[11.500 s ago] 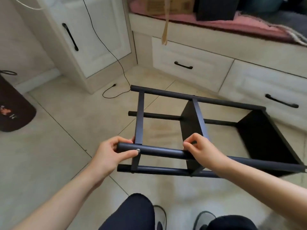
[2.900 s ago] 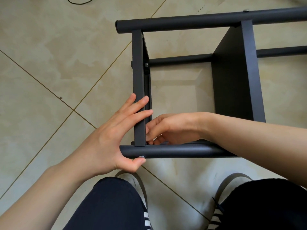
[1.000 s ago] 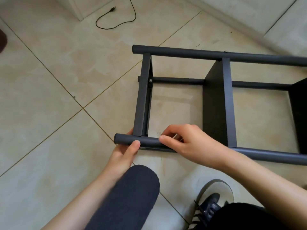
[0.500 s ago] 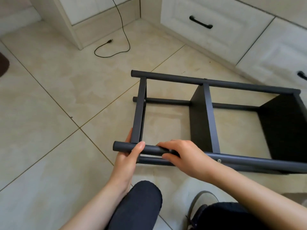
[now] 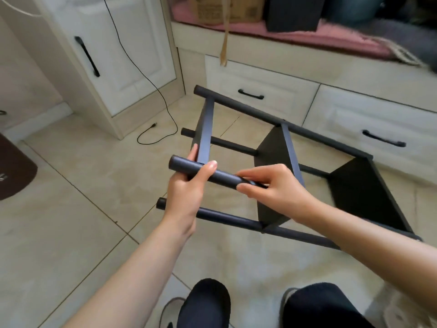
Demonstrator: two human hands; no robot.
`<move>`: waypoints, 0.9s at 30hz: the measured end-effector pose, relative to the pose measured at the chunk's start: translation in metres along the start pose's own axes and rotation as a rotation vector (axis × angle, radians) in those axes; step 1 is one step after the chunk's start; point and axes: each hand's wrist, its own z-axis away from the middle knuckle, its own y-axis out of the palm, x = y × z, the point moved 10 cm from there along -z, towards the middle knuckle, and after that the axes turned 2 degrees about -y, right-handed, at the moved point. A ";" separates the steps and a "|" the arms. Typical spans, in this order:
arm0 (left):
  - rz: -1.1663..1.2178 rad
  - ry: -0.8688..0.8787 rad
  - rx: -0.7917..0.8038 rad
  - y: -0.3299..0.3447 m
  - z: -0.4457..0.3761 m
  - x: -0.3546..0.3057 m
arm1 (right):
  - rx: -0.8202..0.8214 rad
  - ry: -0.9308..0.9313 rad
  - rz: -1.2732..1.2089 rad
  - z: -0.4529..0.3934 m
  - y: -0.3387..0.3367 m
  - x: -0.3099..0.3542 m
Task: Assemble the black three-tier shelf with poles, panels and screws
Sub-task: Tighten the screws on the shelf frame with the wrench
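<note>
1. The shelf [image 5: 283, 166] is lying on its side on the floor [image 5: 71, 221], near the drawers [image 5: 255, 95].
2. The left hand [image 5: 189, 190] is gripping the nearest pole [image 5: 220, 177] by its end, likely steadying the frame.
3. The right hand [image 5: 272, 188] is wrapping the same pole, probably for lifting.

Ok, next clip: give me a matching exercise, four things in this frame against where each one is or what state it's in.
Things:
1. left hand
2. right hand
3. cable
4. cardboard box

Places or states:
A. on the pink cushion
B. trailing onto the floor by the cabinet
C. gripping the near pole at its end
D. pinching the same pole further along

Pairs: 1-C, 2-D, 3-B, 4-A
</note>
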 end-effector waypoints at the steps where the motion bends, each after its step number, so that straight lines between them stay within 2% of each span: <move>1: -0.005 0.035 0.006 0.007 -0.002 -0.020 | -0.037 -0.017 -0.033 -0.002 -0.011 0.009; 7: -0.130 0.183 0.024 0.049 0.003 -0.114 | -0.193 -0.052 -0.258 0.000 -0.071 0.046; 17: -0.465 0.382 -0.008 0.098 0.047 -0.232 | -0.239 0.011 -0.545 0.016 -0.114 0.080; 21: -0.609 0.445 -0.034 0.108 0.071 -0.256 | -0.202 0.060 -0.611 0.029 -0.112 0.091; 27: -0.670 0.505 -0.050 0.120 0.109 -0.260 | -0.203 0.115 -0.616 0.065 -0.115 0.099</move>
